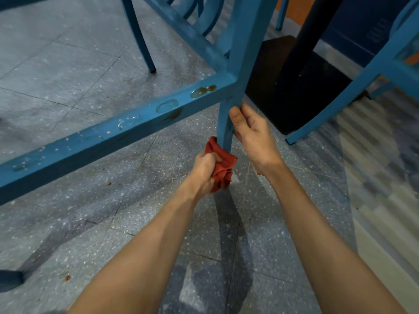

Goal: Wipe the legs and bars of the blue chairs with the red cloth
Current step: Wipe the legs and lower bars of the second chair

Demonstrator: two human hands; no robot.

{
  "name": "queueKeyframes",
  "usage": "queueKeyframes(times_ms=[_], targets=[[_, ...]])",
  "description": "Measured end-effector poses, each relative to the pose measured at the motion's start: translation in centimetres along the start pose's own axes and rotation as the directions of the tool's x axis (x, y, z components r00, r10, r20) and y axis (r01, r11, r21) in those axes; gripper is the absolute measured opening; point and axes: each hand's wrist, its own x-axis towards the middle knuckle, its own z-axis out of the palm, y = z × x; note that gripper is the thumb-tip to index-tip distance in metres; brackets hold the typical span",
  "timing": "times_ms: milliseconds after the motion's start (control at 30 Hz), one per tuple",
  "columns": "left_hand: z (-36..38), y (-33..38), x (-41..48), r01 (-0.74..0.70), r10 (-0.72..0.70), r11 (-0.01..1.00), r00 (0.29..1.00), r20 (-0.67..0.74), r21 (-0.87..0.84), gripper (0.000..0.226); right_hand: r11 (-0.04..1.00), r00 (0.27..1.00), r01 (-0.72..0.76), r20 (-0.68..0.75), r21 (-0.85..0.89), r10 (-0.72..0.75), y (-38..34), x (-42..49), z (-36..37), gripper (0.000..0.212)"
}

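Here, a red cloth [223, 169] presses a blue chair leg [224, 132].
The left hand [205, 168] clutches the cloth; the right hand [252, 134] grips the leg just above, beneath a stained bar [136, 123].

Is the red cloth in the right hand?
No, the left hand grips the red cloth; the right hand holds the chair leg.

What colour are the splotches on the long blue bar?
Brownish, with pale whitish specks further along the bar. The brown stains show clearly in the head view, near the leg.
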Motion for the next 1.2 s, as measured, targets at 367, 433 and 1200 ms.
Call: queueKeyframes(times_ms=[367,433,1200], targets=[[-0.9,2.2,-6.2,0.164,-0.145,0.97,0.983,0.114,-0.177,0.034,0.975,0.98,-0.189,-0.077,-0.116,0.181,-1.4,-1.0,0.8,0.027],[-1.2,2.7,-8.0,0.159,-0.131,0.96,0.982,0.134,-0.231,0.03,0.936,0.96,-0.273,-0.126,-0.22,0.251,-1.0,-2.1,1.1,0.036],[-4.1,11.2,-20.4,-0.333,0.201,0.748,0.938,0.282,0.574,0.028,0.976,0.986,-0.169,-0.014,-0.135,0.168,-14.4,-6.2,0.0,0.034]])
